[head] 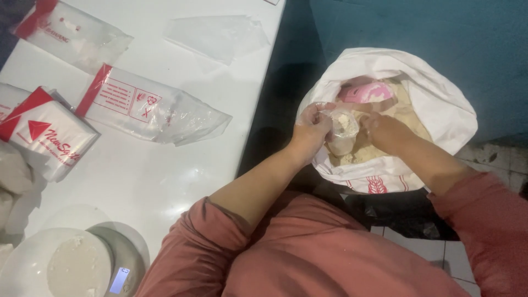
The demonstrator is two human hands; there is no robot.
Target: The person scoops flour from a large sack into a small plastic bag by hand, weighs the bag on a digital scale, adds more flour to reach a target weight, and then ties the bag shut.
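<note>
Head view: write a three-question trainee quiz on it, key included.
1. True or false: both hands are over the white table.
2. What does the left hand grip? A) the small clear bag B) the pink scoop C) the scale
3. What fills the big white sack?

Key: 1 false, both the left and the right hand are inside the sack. 2 A. 3 Pale powder, like flour.
</note>
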